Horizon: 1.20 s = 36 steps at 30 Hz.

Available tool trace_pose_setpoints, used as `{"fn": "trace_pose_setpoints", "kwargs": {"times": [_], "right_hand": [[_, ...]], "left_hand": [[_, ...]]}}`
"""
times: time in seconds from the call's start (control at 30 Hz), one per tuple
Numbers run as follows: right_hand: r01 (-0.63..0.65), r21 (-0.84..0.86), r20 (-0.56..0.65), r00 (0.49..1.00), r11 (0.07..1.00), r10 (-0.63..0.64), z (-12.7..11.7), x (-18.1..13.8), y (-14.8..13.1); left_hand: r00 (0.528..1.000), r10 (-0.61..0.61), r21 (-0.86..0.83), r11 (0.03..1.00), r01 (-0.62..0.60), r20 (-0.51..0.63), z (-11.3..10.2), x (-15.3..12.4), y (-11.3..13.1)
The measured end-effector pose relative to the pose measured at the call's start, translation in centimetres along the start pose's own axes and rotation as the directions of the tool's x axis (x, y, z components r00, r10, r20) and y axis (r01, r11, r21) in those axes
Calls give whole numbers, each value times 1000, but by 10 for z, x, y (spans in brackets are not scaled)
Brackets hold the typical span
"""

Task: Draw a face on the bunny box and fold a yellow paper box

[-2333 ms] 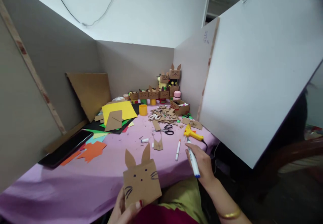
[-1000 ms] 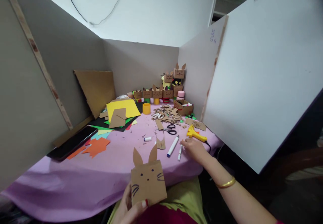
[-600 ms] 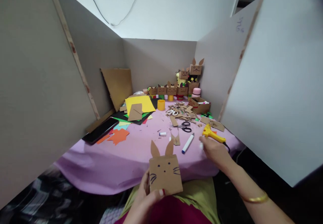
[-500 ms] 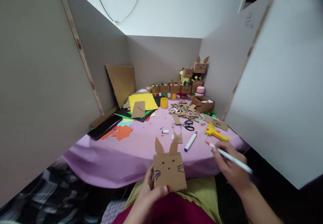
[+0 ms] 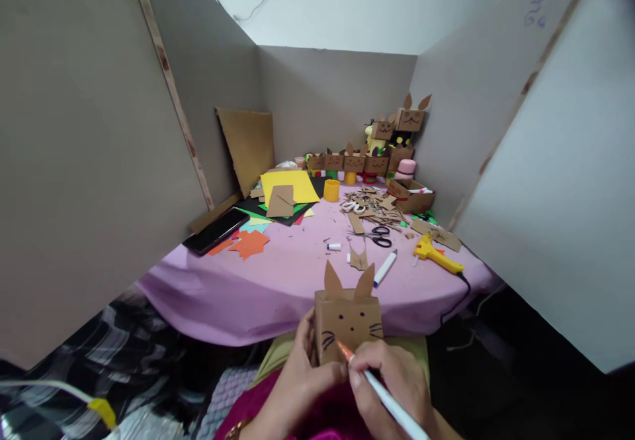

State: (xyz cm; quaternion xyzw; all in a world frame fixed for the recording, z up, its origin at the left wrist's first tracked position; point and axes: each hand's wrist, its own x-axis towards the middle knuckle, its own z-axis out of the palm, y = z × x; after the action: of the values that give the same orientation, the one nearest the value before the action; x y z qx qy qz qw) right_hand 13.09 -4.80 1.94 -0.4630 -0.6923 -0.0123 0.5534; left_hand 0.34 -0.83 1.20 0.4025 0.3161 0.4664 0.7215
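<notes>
My left hand grips the left side and lower edge of a cardboard box shaped like an animal head, held above my lap. It has two upright pointed ears, dark dots for eyes and nose, and whisker lines on both sides. My right hand is closed around a white marker with an orange tip. That tip is at the box's face, just right of the left whiskers; whether it touches, I cannot tell. My right fingers cover the box's lower right part.
On the pink-covered table lie another marker, black-handled scissors, a yellow glue gun, cardboard scraps, orange paper and a phone. Several cardboard animal heads stand at the back. Grey panels enclose the table.
My right hand has brought the marker from beside the glue gun leftward to the box's face. The whole view has shifted somewhat. My left hand still holds the box.
</notes>
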Motion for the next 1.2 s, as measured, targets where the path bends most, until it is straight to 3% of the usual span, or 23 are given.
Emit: {"fn": "trace_pose_setpoints", "kwargs": {"times": [1.2], "right_hand": [[36,-13,65,997,999,-35,2,-3,6]], "left_hand": [[1000,4,1,1000,-4,1,3,-1,-1]]}}
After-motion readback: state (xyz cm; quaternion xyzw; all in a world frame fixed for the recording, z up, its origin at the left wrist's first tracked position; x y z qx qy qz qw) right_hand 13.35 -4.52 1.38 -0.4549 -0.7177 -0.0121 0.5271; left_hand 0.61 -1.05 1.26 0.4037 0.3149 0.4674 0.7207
